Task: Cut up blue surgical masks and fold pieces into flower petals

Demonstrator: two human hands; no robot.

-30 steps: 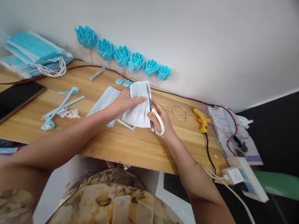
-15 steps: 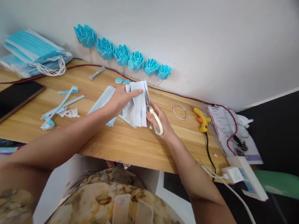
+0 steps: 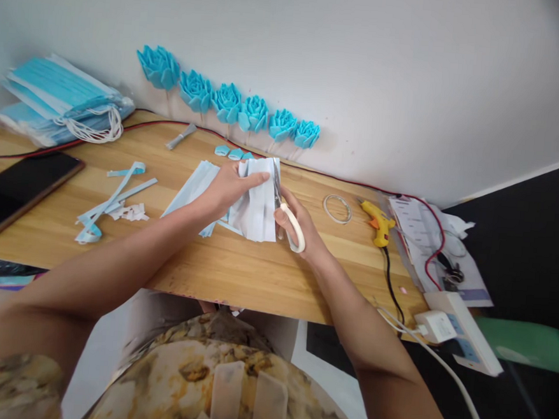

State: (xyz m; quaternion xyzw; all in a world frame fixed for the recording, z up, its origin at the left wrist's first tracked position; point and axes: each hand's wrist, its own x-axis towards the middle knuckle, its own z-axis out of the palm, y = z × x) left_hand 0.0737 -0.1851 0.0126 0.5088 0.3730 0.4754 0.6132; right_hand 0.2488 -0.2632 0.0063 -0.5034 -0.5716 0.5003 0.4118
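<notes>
Pleated sheet point(image 3: 261, 211) sits lower now; left hand point(image 3: 227, 185) pinches it, right hand point(image 3: 311, 232) clasps scissors point(image 3: 288, 210) (blades point(image 3: 276, 182) near sheet's edge).

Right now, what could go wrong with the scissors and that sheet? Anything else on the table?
1. The left hand's thumb is close to the scissors; a slip might nick it.
2. The pale sheet looks creased, so a cut could wander.
3. The glue gun lies near papers; if hot (can't tell), it might mark them.

Pale, creased, pleated sheet point(image 3: 260, 205) with white-handled steel scissors point(image 3: 287, 211) along its right edge
</notes>
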